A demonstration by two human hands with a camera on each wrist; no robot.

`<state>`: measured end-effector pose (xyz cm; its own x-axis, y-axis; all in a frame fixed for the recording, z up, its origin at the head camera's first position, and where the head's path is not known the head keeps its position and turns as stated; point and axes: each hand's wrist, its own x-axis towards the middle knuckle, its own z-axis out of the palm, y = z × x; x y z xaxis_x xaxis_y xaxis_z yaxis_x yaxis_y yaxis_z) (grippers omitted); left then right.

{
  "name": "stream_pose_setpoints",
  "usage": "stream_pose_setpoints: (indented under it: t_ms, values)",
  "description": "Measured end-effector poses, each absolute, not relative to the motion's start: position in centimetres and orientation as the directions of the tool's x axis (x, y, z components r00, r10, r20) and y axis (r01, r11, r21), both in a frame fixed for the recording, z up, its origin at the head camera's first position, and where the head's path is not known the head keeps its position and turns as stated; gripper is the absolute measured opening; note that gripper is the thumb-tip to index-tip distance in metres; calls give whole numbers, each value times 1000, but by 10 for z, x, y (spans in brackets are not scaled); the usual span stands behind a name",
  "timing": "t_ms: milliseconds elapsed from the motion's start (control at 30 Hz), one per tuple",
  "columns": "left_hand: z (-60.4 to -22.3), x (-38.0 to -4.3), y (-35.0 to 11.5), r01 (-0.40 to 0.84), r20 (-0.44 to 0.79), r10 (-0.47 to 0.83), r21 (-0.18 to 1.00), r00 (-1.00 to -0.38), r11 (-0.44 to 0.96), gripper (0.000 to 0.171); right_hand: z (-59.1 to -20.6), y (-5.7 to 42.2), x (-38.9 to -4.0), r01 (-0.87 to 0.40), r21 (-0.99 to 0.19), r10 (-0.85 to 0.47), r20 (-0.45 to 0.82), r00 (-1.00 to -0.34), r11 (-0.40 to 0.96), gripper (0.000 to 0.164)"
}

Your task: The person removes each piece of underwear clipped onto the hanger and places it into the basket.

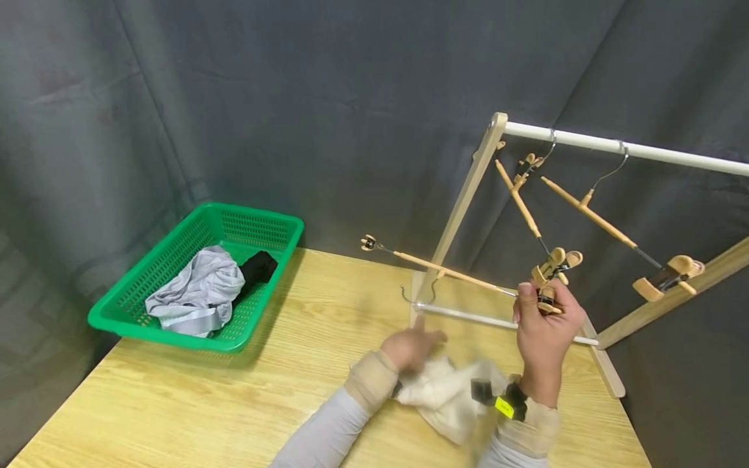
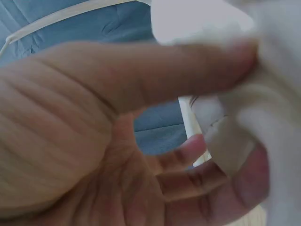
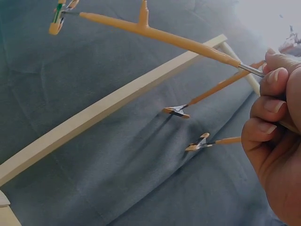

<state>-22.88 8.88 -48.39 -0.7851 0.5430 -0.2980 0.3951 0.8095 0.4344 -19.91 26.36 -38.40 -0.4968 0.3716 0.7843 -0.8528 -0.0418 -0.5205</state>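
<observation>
My right hand (image 1: 550,331) grips one end of a wooden clip hanger (image 1: 462,276), right at its clip. The hanger's bar slants up to the left, and its hook points down. In the right wrist view, the fingers curl round the metal rod. Low over the table, my left hand (image 1: 412,348) is blurred beside a crumpled white cloth (image 1: 445,403). The left wrist view shows the thumb and curled fingers pinching that white cloth (image 2: 284,122). What kind of garment it is does not show.
A green basket (image 1: 263,312) on the left holds a light grey garment (image 1: 201,289) and a black cloth (image 1: 257,270). At the right stands a wooden rack with a white rail (image 1: 655,151), where two clip hangers (image 1: 597,214) hang. Dark curtains (image 1: 351,117) close off the back.
</observation>
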Motion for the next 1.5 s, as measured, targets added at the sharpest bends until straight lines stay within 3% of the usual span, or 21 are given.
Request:
stream_pose_setpoints:
  t_ms: [233,400,533,600,800,933,1133,1200,1300,1500]
  values:
    - [-476,-238,88,455,-324,589,404,-740,794,34,-382,260,-202,-852,-524,346,798,-494,-8,26]
    - [-475,-240,81,493,-313,681,502,-662,711,29,-387,262,-198,-843,-538,351,789,-505,-1,20]
    - [-462,-254,65,550,-224,781,599,-582,582,30,-385,262,-199,-835,-550,348,783,-515,1,19]
    - [-453,-261,55,537,-172,778,634,-604,557,32,-383,261,-199,-835,-551,348,783,-515,4,21]
    - [-440,-270,39,380,-25,646,791,-763,480,42,-379,258,-198,-841,-542,356,784,-508,-6,27]
    - [-442,-267,36,284,28,565,885,-824,370,34,-384,260,-195,-844,-536,353,788,-504,-8,25]
    - [-437,-281,31,406,243,503,881,-830,244,32,-378,258,-198,-852,-523,358,795,-490,-6,22]
    - [-434,-285,31,434,312,453,879,-835,195,25,-374,258,-199,-849,-528,360,794,-491,6,22]
    - [-432,-283,30,406,321,391,900,-863,158,10,-373,259,-198,-843,-537,364,788,-496,14,23]
    - [-435,-272,30,336,257,360,925,-897,178,41,-382,266,-192,-840,-542,373,786,-493,33,23]
